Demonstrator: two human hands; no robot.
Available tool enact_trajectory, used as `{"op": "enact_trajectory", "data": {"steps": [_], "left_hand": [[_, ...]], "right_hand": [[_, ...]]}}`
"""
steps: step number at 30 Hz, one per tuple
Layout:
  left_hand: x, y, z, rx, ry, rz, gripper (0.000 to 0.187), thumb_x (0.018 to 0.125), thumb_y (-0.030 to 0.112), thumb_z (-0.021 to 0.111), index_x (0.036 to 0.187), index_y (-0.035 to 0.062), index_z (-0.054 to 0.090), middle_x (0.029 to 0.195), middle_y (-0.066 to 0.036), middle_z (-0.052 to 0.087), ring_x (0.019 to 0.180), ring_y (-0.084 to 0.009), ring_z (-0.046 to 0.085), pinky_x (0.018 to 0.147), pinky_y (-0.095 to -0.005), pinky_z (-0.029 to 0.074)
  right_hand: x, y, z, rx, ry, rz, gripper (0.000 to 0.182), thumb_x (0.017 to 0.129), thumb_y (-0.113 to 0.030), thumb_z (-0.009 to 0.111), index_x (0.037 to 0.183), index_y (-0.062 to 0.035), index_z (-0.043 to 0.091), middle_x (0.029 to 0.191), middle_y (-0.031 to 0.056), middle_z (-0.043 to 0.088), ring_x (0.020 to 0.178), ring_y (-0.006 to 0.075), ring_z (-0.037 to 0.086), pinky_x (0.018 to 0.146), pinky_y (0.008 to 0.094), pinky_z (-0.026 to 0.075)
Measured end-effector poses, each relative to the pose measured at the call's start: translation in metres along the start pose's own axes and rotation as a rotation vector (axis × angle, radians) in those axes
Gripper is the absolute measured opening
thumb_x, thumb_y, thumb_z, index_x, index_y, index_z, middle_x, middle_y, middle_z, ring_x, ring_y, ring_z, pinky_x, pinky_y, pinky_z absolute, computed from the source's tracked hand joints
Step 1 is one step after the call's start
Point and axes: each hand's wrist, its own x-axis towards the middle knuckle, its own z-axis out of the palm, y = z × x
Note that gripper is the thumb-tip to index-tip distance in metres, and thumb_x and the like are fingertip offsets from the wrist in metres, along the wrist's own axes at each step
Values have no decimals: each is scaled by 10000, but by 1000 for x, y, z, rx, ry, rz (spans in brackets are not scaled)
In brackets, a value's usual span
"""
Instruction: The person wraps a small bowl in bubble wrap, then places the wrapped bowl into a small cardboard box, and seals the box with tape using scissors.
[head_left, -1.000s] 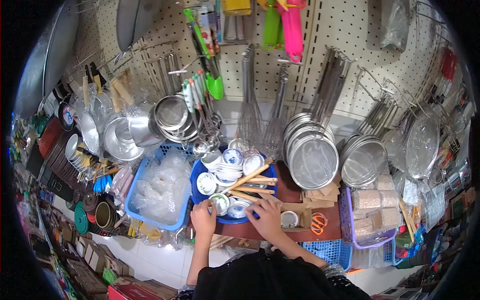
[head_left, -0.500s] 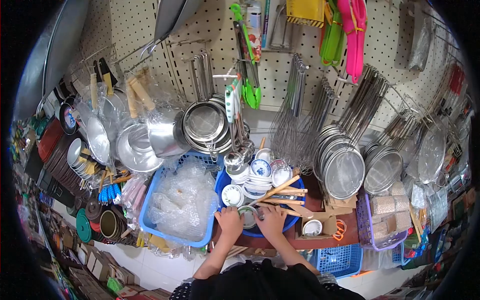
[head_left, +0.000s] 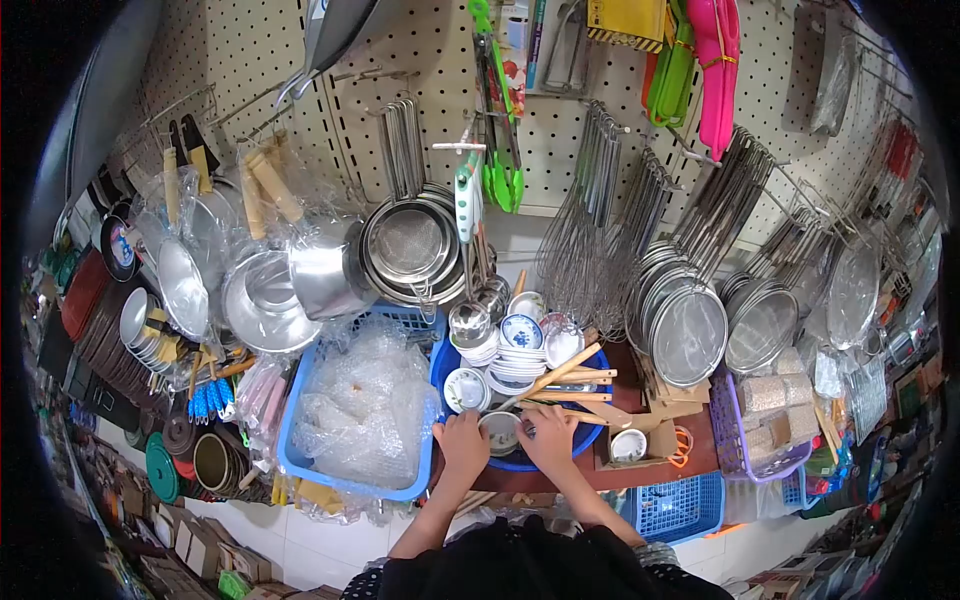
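Inside the front of a round blue basin [head_left: 514, 462] is a small round dish [head_left: 502, 436] with a pale rim and a greyish inside. My left hand [head_left: 463, 444] grips its left side, the fingers curled at the rim. On the opposite side my right hand [head_left: 549, 438] has its fingers bent against the dish; some fingertips are hidden. Behind the dish, the basin holds a stack of white saucers [head_left: 515, 365], a blue-patterned dish [head_left: 521, 332], and a small white bowl [head_left: 466, 390]. Wooden handles [head_left: 575, 388] stick out over the basin's right side, just above my right hand.
A light-blue basket [head_left: 412, 488] with bubble wrap stands left of the basin. To the right are a cardboard box [head_left: 660, 440] holding a white bowl, and a purple basket [head_left: 737, 440] of wrapped goods. Whisks [head_left: 585, 250], strainers [head_left: 687, 335] and green tongs [head_left: 503, 185] hang from the pegboard.
The view has shifted slightly. Both hands stay at the sides of the small dish, with only slight finger movement; the other goods have not moved.
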Motion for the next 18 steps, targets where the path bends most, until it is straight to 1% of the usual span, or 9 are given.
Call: {"op": "enact_trajectory", "data": {"steps": [3,6,7,10,12,15,16,18], "left_hand": [[-2,4,-1,35,48,32,137,830,225,670,815,95,632,737,-90,646,756,-282,596,746,-453,312],[-2,6,-5,19,86,65,189,866,243,652,745,100,626,648,-77,610,695,-262,576,719,-438,292],[-3,7,-7,-2,97,78,214,877,250,647,724,103,621,623,-72,596,677,-254,568,713,-432,283],[-7,10,-18,-156,139,104,208,882,234,641,730,101,591,602,-56,550,640,-235,541,710,-414,263],[-12,11,-22,-193,79,91,202,891,212,628,733,101,569,591,-46,519,623,-230,526,716,-405,258],[-18,18,-23,-220,38,79,180,903,171,605,754,96,537,602,-47,496,623,-242,515,746,-406,267],[-20,25,-27,-210,38,71,183,908,162,600,756,92,527,611,-56,497,633,-251,516,766,-408,273],[-21,46,-38,-211,35,42,181,911,147,593,759,84,519,630,-72,515,638,-266,524,806,-420,284]], "right_hand": [[0,-1,-2,120,74,10,140,778,-211,723,886,-126,696,831,2,668,884,202,586,798,406,330],[-1,-4,-10,166,121,71,117,784,-175,722,877,-109,693,787,7,670,810,202,606,773,386,344],[-1,-3,-11,201,154,57,115,786,-169,722,872,-99,689,785,15,669,785,205,609,756,382,353],[-1,-1,-11,306,240,23,109,795,-144,719,857,-67,673,766,42,656,702,211,610,693,364,387],[-1,2,-10,379,274,4,102,804,-116,715,850,-42,660,737,64,638,632,212,600,636,347,415],[-5,0,-16,562,260,57,101,821,-85,705,851,-11,643,704,90,604,573,201,567,557,318,436],[-7,5,-17,561,257,13,96,826,-61,701,864,4,640,696,93,587,558,168,547,520,287,433],[-14,8,-27,625,283,33,99,830,-61,701,868,7,640,691,87,581,558,153,542,521,278,429]]}}
